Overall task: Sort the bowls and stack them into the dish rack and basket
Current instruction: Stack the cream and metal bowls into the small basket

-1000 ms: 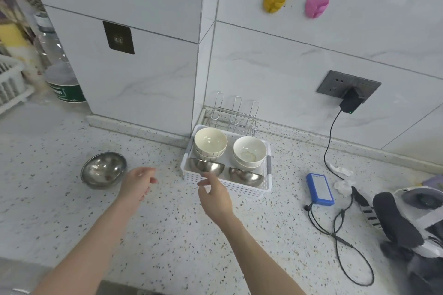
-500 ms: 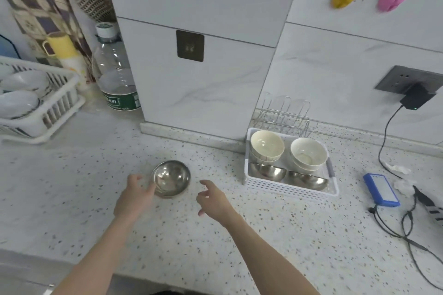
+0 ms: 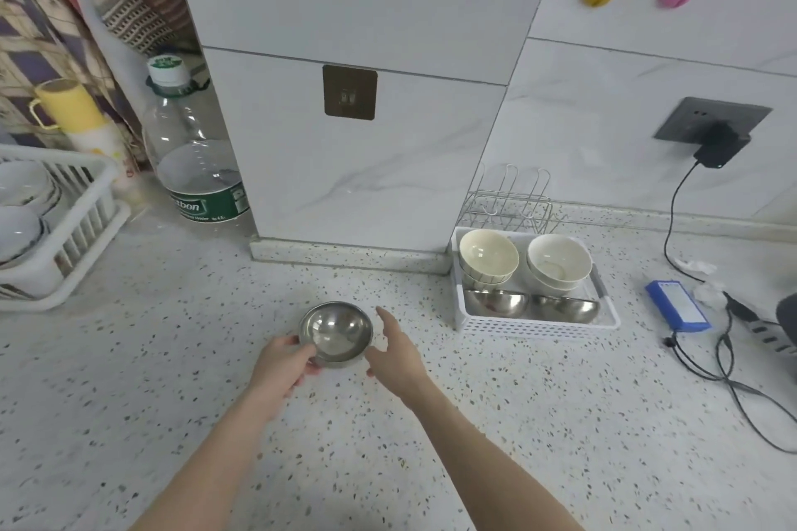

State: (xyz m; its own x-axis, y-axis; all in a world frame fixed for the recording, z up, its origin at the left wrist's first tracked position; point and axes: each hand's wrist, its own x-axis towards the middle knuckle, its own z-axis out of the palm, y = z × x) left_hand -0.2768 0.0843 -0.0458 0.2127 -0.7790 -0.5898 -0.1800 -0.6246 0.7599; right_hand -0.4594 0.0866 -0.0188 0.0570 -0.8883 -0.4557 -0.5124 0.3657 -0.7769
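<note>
Steel bowl [image 3: 336,333], small, round and shiny, sits upright on the speckled countertop [image 3: 496,423] at centre frame. I have my left hand [image 3: 282,369] gripping its near-left rim, probably to lift it; my right hand [image 3: 399,351] hangs just beside it, fingers relaxed, holding nothing. At right, the white perforated plastic basket [image 3: 539,325] already holds steel and ceramic bowls. The white slatted dish rack [image 3: 64,237] sits far left. Nothing blocks either route.

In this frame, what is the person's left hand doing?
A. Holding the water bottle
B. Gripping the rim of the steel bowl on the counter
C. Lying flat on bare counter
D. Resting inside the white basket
B: the left hand curls its fingers over the near rim of the steel bowl.
</note>
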